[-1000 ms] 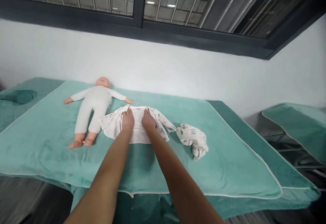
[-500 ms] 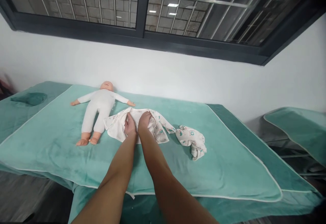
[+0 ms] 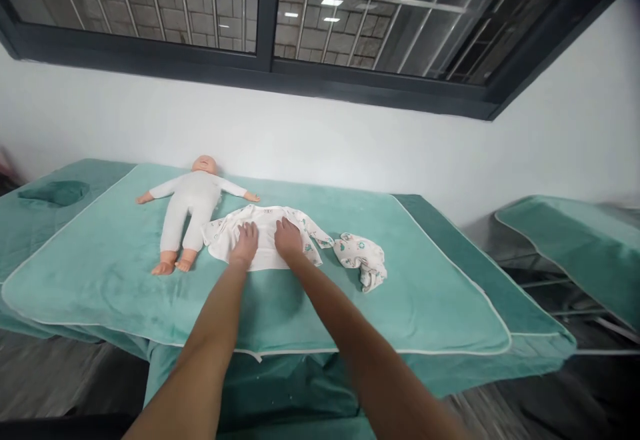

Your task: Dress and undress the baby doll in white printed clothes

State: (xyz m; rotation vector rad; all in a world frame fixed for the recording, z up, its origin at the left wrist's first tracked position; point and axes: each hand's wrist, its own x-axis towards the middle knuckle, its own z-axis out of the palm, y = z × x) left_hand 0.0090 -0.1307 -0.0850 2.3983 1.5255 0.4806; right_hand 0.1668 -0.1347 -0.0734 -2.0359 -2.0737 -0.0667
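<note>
Left hand [image 3: 245, 243] and right hand [image 3: 289, 239] part-curled on one spread shirt [image 3: 267, 250], grip unclear, one doll [image 3: 199, 193] leftward, one crumpled garment [image 3: 361, 253] rightward, hands farther apart than before.

- Dark grey rectangular window frame [image 3: 265, 17], slim silvery metal bars [image 3: 155, 4] showing through its glass
- Plain white wall [image 3: 320, 140] below the window
- Pale green plush bed cover [image 3: 435, 307] with whitish piping
- Darker green oval patch [image 3: 55, 193] at the left, possibly a cushion
- Second green-covered bed [image 3: 590, 253] at the right
- Grey, wood-grained floor [image 3: 55, 363], lower left
</note>
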